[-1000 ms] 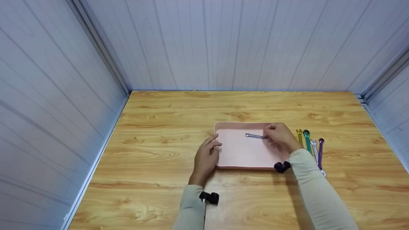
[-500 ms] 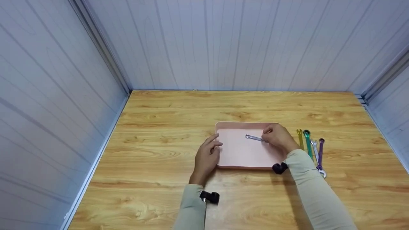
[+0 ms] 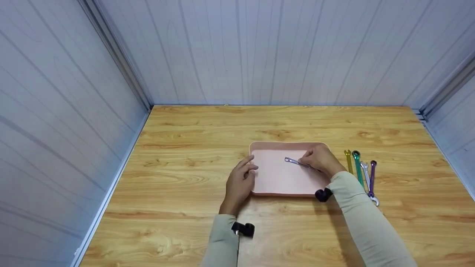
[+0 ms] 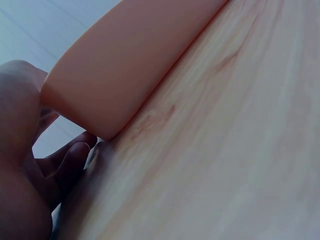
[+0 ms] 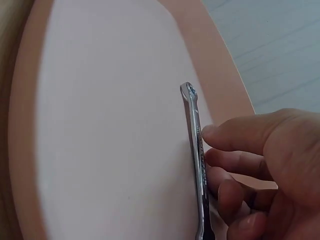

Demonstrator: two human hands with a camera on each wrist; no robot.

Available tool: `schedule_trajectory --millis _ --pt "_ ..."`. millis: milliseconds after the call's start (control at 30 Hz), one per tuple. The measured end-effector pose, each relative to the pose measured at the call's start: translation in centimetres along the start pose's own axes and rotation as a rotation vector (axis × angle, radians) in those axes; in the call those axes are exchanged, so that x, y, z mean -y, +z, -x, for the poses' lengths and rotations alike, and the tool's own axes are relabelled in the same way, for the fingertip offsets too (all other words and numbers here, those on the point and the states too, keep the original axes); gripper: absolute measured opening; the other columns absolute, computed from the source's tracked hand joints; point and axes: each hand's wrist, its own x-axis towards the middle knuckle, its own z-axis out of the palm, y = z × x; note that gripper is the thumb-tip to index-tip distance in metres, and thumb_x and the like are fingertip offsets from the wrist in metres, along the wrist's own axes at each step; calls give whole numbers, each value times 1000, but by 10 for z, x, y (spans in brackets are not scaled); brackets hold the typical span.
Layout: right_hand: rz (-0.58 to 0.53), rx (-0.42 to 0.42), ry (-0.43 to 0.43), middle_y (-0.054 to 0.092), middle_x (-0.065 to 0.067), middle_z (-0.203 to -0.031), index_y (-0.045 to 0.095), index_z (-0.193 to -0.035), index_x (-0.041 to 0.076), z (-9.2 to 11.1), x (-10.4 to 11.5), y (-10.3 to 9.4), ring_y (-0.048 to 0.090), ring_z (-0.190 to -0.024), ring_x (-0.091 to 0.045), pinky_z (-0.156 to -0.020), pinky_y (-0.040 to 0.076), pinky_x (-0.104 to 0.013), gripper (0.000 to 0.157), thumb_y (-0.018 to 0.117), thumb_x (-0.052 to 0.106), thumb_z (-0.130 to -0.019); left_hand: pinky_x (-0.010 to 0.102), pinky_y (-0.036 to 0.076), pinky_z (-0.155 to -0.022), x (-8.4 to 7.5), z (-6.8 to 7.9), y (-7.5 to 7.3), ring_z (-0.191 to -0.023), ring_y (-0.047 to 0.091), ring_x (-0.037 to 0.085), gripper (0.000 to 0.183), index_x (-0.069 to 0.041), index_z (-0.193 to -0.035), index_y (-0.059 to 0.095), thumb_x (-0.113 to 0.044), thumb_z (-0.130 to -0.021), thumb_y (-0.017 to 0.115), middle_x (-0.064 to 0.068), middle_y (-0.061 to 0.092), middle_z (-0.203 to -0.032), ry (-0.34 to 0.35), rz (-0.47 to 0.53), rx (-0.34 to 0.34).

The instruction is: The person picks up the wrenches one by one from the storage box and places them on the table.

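Observation:
A shallow pink tray (image 3: 276, 181) stands on the wooden table. At its left end, my left hand (image 3: 239, 183) holds the wall, with fingertips over the rim and other fingers curled outside by the bottom corner in the left wrist view. My right hand (image 3: 319, 159) reaches over the tray's right part. Its fingertips pinch a small silver combination wrench (image 5: 196, 145) by the shaft, close over the tray floor. The wrench's ring end points left and its other end is hidden under the hand.
Right of the tray, a yellow wrench (image 3: 348, 161), a green wrench (image 3: 357, 166), a silver wrench (image 3: 365, 172) and a purple wrench (image 3: 372, 174) lie side by side, partly behind the right sleeve. Panelled walls (image 3: 259, 55) border the table (image 3: 185, 148) at the back and sides.
My right hand has shifted slightly left and the wrench's right end has swung toward me, so it lies more slanted. The left hand and the tray stay in place.

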Motion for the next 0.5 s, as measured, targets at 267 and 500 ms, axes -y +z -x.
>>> schedule_trajectory --millis 267,500 --pt "11 14 17 68 -4 -76 78 -83 1 0 1 -1 55 -68 -17 -55 43 -26 10 77 11 -82 35 46 -97 0 0 1 -129 51 8 21 -7 -102 77 -9 -95 57 -15 57 -139 -23 10 0" --pt "41 18 -1 67 -2 -72 78 -82 1 0 1 1 55 -65 -16 -54 43 -26 10 76 10 -83 36 44 -102 1 -1 2 -130 51 9 21 -8 -101 77 -9 -94 57 -14 58 -139 -28 3 -9"
